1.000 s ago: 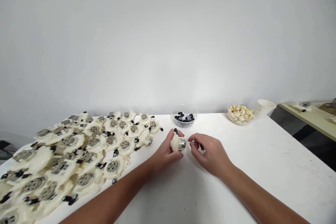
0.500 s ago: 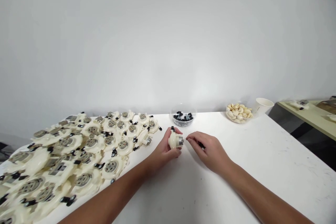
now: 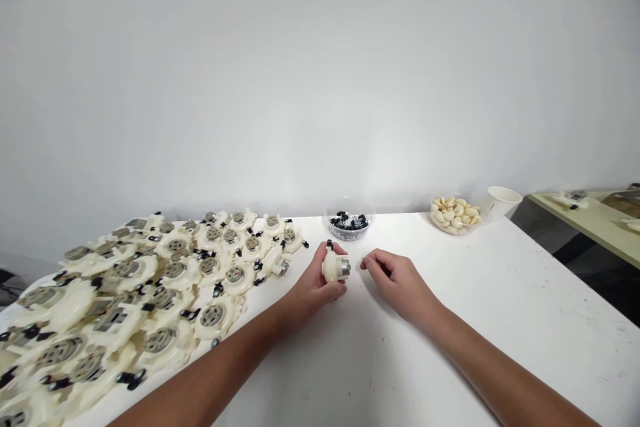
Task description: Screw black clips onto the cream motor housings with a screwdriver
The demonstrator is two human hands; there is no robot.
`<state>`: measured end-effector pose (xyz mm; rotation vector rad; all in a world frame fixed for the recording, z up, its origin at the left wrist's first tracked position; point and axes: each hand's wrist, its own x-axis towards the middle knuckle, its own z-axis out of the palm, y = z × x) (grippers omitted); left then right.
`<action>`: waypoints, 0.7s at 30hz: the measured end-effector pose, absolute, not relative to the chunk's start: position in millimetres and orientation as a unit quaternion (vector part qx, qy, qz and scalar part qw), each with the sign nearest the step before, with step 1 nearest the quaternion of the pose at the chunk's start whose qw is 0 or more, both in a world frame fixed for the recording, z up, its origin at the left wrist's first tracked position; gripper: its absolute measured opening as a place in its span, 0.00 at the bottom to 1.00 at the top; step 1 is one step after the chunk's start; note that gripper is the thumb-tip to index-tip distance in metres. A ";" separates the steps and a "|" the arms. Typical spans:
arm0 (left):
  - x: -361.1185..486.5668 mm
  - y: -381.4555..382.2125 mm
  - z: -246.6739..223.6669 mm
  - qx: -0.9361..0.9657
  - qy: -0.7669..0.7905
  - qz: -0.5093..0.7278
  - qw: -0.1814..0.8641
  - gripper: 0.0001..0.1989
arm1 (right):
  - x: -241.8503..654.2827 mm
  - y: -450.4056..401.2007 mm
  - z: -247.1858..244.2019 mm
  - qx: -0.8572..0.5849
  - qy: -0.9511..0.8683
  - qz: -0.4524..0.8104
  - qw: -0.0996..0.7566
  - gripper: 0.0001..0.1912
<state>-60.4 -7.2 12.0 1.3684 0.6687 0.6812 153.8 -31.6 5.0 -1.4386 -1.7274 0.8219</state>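
Showing cream housing, silvery motor end, black clip, motor unit (image 3: pixel 332 265) clamped in left hand (image 3: pixel 320 280).

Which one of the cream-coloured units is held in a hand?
The cream unit, silver end pointing right, in the left hand; no hand holds the piled units.

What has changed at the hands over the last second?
The right hand has drawn back slightly rightward, widening its gap to the cream motor unit. The thin metal piece seen in its fingers is now mostly hidden; whether it was let go, I cannot tell. The left hand still holds the unit; the clear bowl stayed put.
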 end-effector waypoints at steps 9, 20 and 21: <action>-60.4 -5.1 0.3 0.610 0.308 0.334 0.649 0.22 | 156.0 -30.3 8.6 -0.513 -0.680 0.368 0.374 0.22; -62.0 -4.5 -1.6 0.608 0.297 0.332 0.657 0.20 | 153.9 -38.1 10.8 -0.493 -0.790 0.230 0.282 0.11; -62.2 -4.5 -1.3 0.609 0.298 0.332 0.655 0.20 | 154.1 -37.9 11.1 -0.485 -0.799 0.218 0.282 0.11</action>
